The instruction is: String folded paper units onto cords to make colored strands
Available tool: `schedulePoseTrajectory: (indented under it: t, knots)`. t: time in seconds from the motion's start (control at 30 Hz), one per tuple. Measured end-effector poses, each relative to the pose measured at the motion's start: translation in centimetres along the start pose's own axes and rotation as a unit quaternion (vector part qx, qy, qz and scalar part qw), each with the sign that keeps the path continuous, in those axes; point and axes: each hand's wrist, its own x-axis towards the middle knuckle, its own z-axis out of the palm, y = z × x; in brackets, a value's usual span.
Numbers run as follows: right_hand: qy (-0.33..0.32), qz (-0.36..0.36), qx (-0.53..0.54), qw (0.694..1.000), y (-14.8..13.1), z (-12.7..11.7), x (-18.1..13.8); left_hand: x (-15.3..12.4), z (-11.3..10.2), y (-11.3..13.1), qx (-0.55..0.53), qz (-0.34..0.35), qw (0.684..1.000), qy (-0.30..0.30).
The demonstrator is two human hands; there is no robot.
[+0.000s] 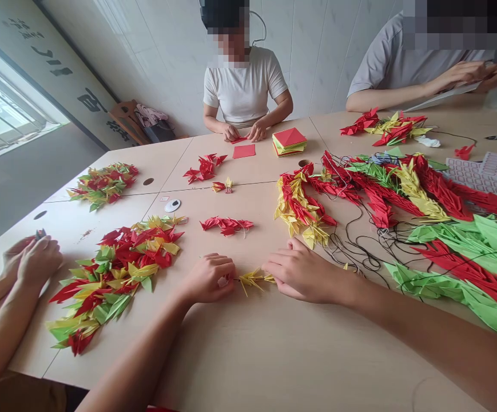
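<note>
Close to the table's near edge, a short line of folded yellow paper cranes lies between my two hands. My left hand is closed at the left end of this line, with a small whitish bit showing under its fingers; what it pinches is mostly hidden. From the other side my right hand is closed over the right end of the yellow cranes, its fingertips covering part of them. Just beyond my hands rests a short string of red paper cranes with a pale thread end.
Mixed piles of paper cranes lie left. Long crane strings and tangled black cords spread across the right. A paper stack stands farther back. One person folds red paper opposite; another's hands are at left.
</note>
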Motion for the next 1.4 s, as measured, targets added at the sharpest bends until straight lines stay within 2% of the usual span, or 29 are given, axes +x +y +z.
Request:
schedulePoseTrajectory:
  t: [0.17,0.27,0.37,0.5,1.23,1.4]
  knots:
    - [0.040,-0.005,0.020,0.999,-0.7,0.5,0.2,0.0,0.0,0.0,0.001,0.007,1.000,0.005]
    - [0.059,-0.034,0.023,0.997,-1.1,0.9,0.1,0.0,0.0,0.0,0.003,0.002,1.000,0.006]
    - [0.050,-0.063,0.032,0.996,-1.2,1.2,0.0,0.1,0.0,0.1,0.002,-0.002,1.000,0.006]
    - [0.036,-0.065,0.047,0.996,-1.3,1.5,0.0,0.1,-0.1,0.2,0.000,-0.004,1.000,0.005]
    - [0.081,-0.052,0.022,0.995,-1.3,1.9,0.2,0.1,0.2,0.1,0.005,-0.003,1.000,-0.007]
    - [0.053,-0.076,0.026,0.995,-1.8,1.9,0.0,0.1,0.4,0.1,-0.003,-0.002,1.000,-0.004]
